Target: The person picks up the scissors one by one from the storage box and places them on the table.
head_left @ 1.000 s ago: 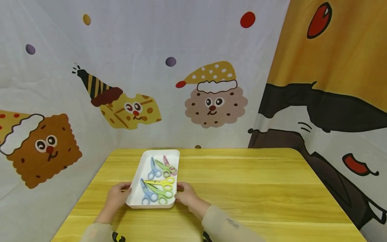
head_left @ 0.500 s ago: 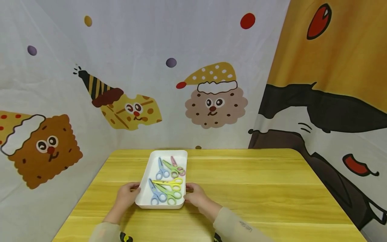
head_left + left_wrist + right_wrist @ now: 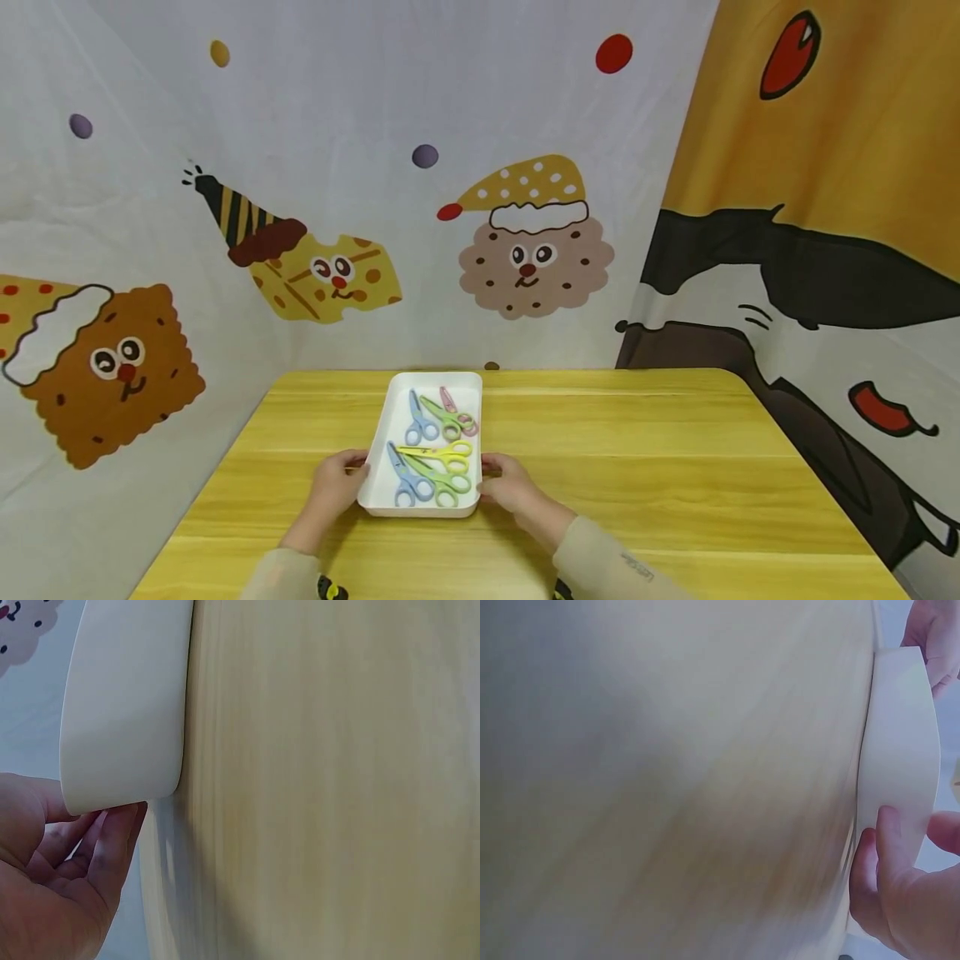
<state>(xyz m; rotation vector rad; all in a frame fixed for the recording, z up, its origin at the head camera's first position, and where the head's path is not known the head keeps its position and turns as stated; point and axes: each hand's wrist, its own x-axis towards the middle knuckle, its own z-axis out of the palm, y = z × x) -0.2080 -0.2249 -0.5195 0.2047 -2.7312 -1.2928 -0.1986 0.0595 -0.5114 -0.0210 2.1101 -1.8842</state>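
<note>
White tray [image 3: 417,512] on table [image 3: 645,467], left of its middle, base apparently flat on the wood, six pairs of scissors [image 3: 438,454] lying loose inside. Left hand [image 3: 336,482] and right hand [image 3: 513,485] partly closed, each pinching a side wall near the front corners between thumb and fingers. Step judged as positioning the tray two-handed; next move probably calls for even pressure, tray level, then a gentle release.

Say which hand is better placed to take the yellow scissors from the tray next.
Probably the right hand: the yellow scissors point their handles toward it, just inside the wall of the tray. The left hand is at the opposite side, nearer the blade tips.
</note>
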